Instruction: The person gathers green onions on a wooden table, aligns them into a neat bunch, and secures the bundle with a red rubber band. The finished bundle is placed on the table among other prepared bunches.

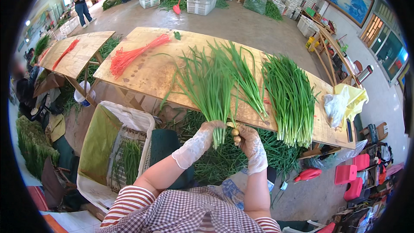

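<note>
My left hand (210, 130), in a thin patterned glove, grips a bunch of garlic chives (212, 94) near its pale cut ends. The leaves fan out away from me over the wooden table (145, 61). Close beside it, my right hand (248, 137) has curled fingers with brownish glove tips. A thin green leaf runs down to those fingertips and appears pinched there. A smaller loose bundle of chives (247, 81) lies just beyond my hands. To its right rests a thick, neatly aligned pile of chives (289, 100), stems towards me.
Red ties (136, 56) lie at the table's left. Plastic bags (344, 102) sit at its right end. A white plastic crate (148, 119) stands at my left, and loose leaves (223, 165) cover the floor below. A person (24, 81) sits at the far left; pink stools (345, 174) stand right.
</note>
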`<state>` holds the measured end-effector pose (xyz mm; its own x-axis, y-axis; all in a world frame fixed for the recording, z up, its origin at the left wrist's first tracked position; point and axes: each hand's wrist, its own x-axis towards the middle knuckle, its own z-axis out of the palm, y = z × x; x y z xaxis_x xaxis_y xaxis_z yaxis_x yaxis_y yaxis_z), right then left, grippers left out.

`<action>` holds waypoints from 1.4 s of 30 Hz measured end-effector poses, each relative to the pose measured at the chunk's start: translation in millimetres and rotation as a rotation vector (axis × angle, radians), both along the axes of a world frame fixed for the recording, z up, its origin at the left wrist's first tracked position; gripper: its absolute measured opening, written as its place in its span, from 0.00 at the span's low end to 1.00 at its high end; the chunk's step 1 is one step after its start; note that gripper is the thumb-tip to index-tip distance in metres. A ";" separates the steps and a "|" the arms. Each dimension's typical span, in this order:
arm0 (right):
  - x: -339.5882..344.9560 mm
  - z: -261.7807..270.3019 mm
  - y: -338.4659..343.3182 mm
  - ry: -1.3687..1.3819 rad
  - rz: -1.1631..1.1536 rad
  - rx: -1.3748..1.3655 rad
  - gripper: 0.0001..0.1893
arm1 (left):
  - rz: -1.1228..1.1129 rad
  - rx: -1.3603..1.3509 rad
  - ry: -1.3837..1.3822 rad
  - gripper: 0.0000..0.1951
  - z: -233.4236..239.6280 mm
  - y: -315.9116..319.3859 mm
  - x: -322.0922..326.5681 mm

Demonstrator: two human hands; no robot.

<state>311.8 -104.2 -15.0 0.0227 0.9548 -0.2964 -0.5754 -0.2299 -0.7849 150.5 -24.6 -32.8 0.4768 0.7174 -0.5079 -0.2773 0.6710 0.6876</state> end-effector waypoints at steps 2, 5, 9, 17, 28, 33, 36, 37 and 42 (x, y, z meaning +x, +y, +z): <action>-4.3 3.3 -3.4 0.146 0.099 -0.005 0.13 | 0.084 -0.006 -0.139 0.14 3.3 -2.1 3.6; -15.1 2.5 -9.2 0.100 0.103 -0.044 0.13 | 0.028 0.008 0.092 0.16 11.8 -1.7 6.4; -41.8 -6.4 -7.9 -0.577 -0.232 -0.054 0.11 | 0.131 0.070 0.112 0.15 18.3 -15.5 11.2; -43.6 0.1 -12.6 -0.362 -0.358 0.038 0.09 | 0.115 0.220 0.026 0.14 14.8 -6.8 5.7; -25.4 14.6 -33.0 -0.794 0.376 0.025 0.08 | 0.216 0.056 -0.226 0.12 9.1 24.5 -20.3; -34.2 38.1 -21.2 -1.427 -0.134 0.109 0.16 | 0.179 0.022 -0.189 0.12 9.4 27.2 -42.7; -47.2 26.0 15.2 -1.780 -0.308 0.116 0.17 | 0.096 0.036 -0.005 0.13 15.3 10.3 -28.4; -47.7 14.1 26.3 -1.861 -0.287 0.121 0.15 | 0.095 0.038 0.008 0.12 12.2 8.0 -21.7; -35.0 -4.2 18.0 -1.525 0.102 0.586 0.10 | 0.081 0.038 -0.033 0.09 12.2 6.2 -14.3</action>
<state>276.9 -86.2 -19.2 -0.1287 0.9379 0.3221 0.7663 0.3002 -0.5680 136.1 -18.3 -20.7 0.4322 0.7730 -0.4645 -0.3529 0.6190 0.7017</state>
